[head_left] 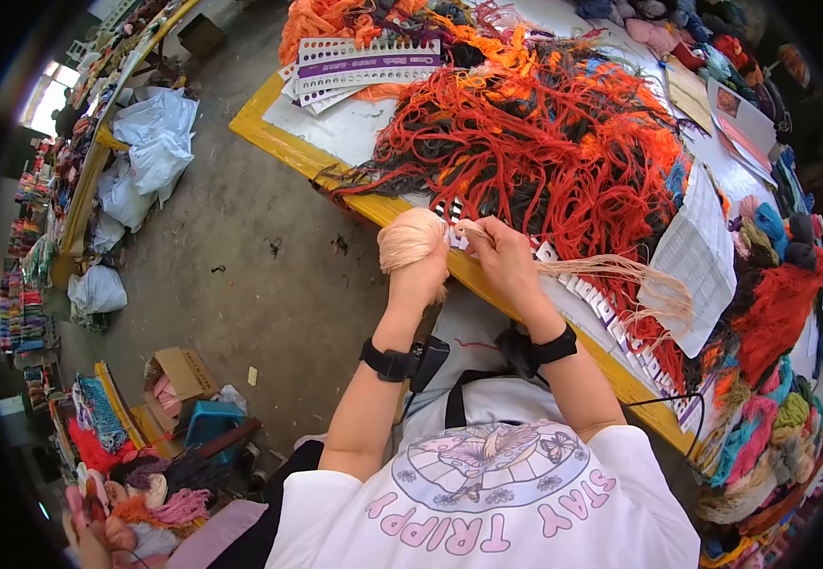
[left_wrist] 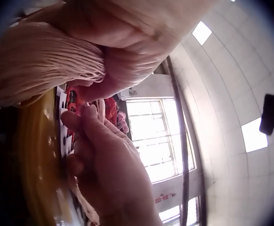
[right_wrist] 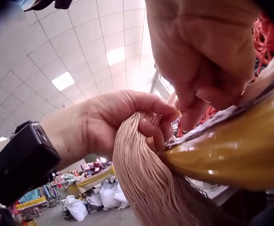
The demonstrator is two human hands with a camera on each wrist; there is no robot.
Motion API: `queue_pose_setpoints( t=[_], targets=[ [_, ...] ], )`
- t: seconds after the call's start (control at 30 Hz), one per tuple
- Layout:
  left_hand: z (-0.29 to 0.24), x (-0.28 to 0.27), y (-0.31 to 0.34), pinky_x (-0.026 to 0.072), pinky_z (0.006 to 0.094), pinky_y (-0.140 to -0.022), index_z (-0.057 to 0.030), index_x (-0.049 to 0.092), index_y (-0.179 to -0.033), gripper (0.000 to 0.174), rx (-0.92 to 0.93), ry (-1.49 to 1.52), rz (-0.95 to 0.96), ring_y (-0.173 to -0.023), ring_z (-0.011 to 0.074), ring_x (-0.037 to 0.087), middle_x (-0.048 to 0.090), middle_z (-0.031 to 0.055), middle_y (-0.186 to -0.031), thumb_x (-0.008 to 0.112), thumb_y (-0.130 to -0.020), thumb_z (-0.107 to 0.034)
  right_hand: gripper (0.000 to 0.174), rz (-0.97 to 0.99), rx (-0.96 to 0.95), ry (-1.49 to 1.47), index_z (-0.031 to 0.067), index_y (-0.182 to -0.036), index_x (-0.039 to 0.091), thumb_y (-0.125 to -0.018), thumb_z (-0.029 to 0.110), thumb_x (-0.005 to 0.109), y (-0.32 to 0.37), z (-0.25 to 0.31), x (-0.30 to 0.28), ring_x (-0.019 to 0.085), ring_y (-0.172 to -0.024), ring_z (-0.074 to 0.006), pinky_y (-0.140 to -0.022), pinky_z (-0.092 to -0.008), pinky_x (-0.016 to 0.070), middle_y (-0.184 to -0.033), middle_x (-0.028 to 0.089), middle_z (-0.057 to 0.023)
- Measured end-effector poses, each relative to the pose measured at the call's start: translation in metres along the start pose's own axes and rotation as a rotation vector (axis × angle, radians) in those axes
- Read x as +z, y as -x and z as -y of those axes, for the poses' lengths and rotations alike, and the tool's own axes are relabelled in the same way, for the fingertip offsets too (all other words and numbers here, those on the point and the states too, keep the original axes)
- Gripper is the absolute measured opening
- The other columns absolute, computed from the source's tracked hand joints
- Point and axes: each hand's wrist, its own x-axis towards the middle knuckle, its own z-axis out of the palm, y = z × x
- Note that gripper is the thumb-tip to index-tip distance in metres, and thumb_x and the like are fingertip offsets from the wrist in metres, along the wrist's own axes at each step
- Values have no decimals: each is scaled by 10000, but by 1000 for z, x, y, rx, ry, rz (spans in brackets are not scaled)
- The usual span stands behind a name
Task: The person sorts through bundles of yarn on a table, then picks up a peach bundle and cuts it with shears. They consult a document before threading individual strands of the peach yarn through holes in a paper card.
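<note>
A thick bundle of pale peach thread (head_left: 409,239) is gripped by the left hand (head_left: 421,275) at the table's yellow edge; in the right wrist view the bundle (right_wrist: 144,174) hangs down from that hand's curled fingers (right_wrist: 153,127). Close beside it, the right hand (head_left: 511,268) pinches peach strands between thumb and fingers, and loose strands (head_left: 620,270) trail from it to the right across the table. In the left wrist view the right hand (left_wrist: 113,160) has its thumb and fingertips together, just below the left hand (left_wrist: 141,28).
Tangled red, black and orange thread (head_left: 535,142) covers much of the table (head_left: 331,133). Punched cards (head_left: 369,66) lie at its far left corner, a printed sheet (head_left: 691,261) at right. White bags (head_left: 153,137) and a cardboard box (head_left: 179,379) are on the left.
</note>
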Motion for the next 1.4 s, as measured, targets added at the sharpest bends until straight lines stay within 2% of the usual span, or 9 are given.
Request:
queue_pose_setpoints(
  t=[0.23,0.43,0.63,0.93,1.13,1.23,1.3,1.37,1.4],
  targets=[
    [-33,-5,-4,450,346,-722,8,581,-953,319,56,-167,-55,-797,209,581,612,112,-859,627,-796,-265,208,-38,46,22,-17,-838,596,-818,188,564,-1,2,-2,514,-556,-195,-553,-306,408,-631,560,-123],
    [-29,0,-16,428,313,-549,-8,580,-829,243,12,-328,36,-592,161,533,588,58,-706,627,-788,-244,199,-56,109,-48,-14,-839,609,-805,179,576,-1,2,0,485,-544,-146,-542,-285,403,-614,546,-106],
    [-36,-29,-24,416,246,-464,-41,588,-812,98,-512,379,347,-521,106,519,577,23,-668,562,-813,-135,168,-145,11,44,-2,-810,612,-773,162,605,-1,-1,7,556,-582,-212,-560,-306,435,-667,583,-128],
    [-34,-38,-20,446,209,-491,-42,600,-873,104,-605,763,499,-546,81,535,603,19,-739,559,-829,-126,154,-170,-209,151,-3,-807,630,-783,149,621,2,-3,10,532,-584,-183,-542,-276,411,-685,544,-98],
    [-34,-25,-17,426,200,-491,-60,611,-844,78,-562,702,452,-545,65,524,600,2,-723,568,-829,-123,126,-99,-222,110,4,-788,627,-759,112,568,3,2,6,559,-616,-299,-580,-360,440,-709,573,-142],
    [-21,-17,-16,412,213,-469,-61,606,-822,72,-377,557,373,-514,62,502,581,-2,-680,562,-818,-119,181,-51,-137,73,2,-801,624,-787,151,523,-1,-1,5,570,-664,-333,-613,-381,445,-737,590,-172],
    [-7,-22,-20,404,223,-454,-58,602,-807,82,-82,47,219,-493,64,488,565,-4,-656,561,-810,-129,214,-30,-10,49,1,-809,622,-800,170,491,-3,0,5,575,-704,-355,-638,-398,447,-759,598,-196],
    [-11,-34,-18,392,235,-432,-47,598,-813,111,-77,-13,-30,-469,70,469,547,-4,-642,572,-795,-153,221,-18,-13,143,0,-813,620,-800,165,474,-5,3,3,576,-729,-361,-656,-407,448,-766,598,-210],
    [-14,-40,-16,382,225,-430,-47,605,-803,91,-296,209,-24,-472,62,468,548,-2,-632,552,-802,-121,225,-12,-13,188,-1,-816,619,-800,162,465,-6,4,3,577,-742,-363,-665,-412,448,-769,597,-217]
  ],
)
